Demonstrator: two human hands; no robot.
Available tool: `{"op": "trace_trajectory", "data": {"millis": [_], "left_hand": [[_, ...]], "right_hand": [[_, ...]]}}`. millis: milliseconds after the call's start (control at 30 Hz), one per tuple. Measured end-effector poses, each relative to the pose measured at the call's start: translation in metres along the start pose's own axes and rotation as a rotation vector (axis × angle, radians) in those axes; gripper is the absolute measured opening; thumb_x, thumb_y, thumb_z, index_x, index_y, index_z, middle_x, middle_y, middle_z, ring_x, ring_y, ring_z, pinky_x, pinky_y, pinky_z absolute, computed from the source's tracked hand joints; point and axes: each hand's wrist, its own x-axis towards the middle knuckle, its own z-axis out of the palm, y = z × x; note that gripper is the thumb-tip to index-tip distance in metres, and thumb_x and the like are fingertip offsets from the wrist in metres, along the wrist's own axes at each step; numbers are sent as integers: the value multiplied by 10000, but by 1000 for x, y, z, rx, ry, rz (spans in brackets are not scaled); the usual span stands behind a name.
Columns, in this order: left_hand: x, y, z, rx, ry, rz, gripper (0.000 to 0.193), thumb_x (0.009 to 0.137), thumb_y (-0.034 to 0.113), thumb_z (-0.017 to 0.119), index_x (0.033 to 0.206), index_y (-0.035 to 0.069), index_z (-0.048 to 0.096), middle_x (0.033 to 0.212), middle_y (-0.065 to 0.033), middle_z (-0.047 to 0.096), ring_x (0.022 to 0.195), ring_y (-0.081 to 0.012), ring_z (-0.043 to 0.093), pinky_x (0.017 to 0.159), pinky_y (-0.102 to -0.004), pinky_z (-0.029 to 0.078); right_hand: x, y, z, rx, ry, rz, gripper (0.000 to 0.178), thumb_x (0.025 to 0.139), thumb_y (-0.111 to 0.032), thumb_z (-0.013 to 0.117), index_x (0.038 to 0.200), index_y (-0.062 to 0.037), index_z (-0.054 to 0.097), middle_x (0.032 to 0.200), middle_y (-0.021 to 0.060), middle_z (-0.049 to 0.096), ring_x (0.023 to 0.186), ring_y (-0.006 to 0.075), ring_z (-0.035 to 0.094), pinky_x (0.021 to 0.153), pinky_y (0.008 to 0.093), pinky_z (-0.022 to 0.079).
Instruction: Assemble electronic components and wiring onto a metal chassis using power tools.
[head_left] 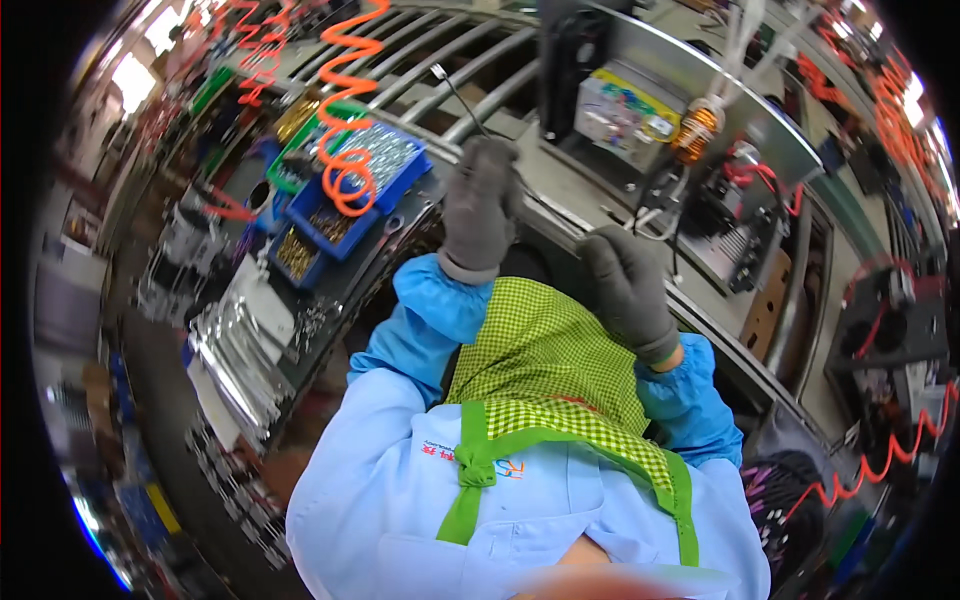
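My left hand (478, 210), in a dark grey work glove, is raised over the near edge of the conveyor, fingers stretched upward and held close together. A thin black cable (545, 203) passes behind its fingertips; whether they touch is hidden. The cable's far end has a small white connector (439, 72) over the rollers. To the right, my right hand (630, 295), gloved alike, is open with fingers extended at the conveyor's edge and nothing visible in it. Beyond it stands an open metal-panelled unit (700, 215) with a copper-wound coil (698, 128), a boxed part with a colourful label (628, 115) and loose wires.
On the left bench, blue bins (340, 222) and a green bin (290, 165) hold screws and small fasteners. Metal strips (235, 365) lie nearer. A coiled orange air hose (345, 130) hangs over the bins. Conveyor rollers (490, 105) run along the back; another black unit (890, 320) stands at right.
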Motion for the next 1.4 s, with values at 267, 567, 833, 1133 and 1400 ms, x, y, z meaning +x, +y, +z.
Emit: {"op": "trace_trajectory", "data": {"millis": [267, 567, 833, 1133, 1400], "left_hand": [[-30, -89, 111, 276, -703, -63, 217, 910, 204, 608, 974, -4, 609, 775, -75, 648, 694, -112, 615, 626, -278, 509], [-23, -148, 157, 226, -576, -156, 208, 931, 202, 595, 1007, 8, 595, 830, -34, 640, 774, -74, 570, 680, -231, 473], [-50, -155, 166, 30, -626, -311, 196, 940, 166, 575, 1042, -1, 591, 822, -39, 625, 751, -85, 565, 673, -245, 485], [-54, -173, 178, 46, -574, -252, 189, 932, 157, 588, 1045, 8, 611, 865, -27, 637, 767, -57, 549, 666, -211, 461], [-14, -193, 212, 14, -447, -277, 265, 926, 262, 578, 880, 11, 651, 632, 34, 558, 582, -31, 483, 508, -225, 386]], "right_hand": [[-59, 6, -107, 204, 166, 251, 281, 974, -277, 506, 940, -15, 601, 758, -8, 560, 654, 56, 486, 569, 206, 388], [-84, 8, -135, 293, 488, 165, 371, 974, -176, 465, 1315, -28, 462, 898, 57, 606, 739, 90, 535, 642, 232, 459], [-89, 30, -135, 410, 483, 117, 485, 977, -214, 493, 1406, -51, 338, 799, 26, 546, 688, 92, 497, 606, 226, 418], [-79, 53, -145, -28, 655, 37, 256, 948, -171, 557, 1159, -33, 511, 818, 32, 567, 715, 86, 529, 627, 236, 444], [-39, 53, -179, -687, 811, -216, 119, 878, -95, 602, 971, -21, 607, 853, 158, 624, 762, 305, 620, 664, 356, 484]]}}
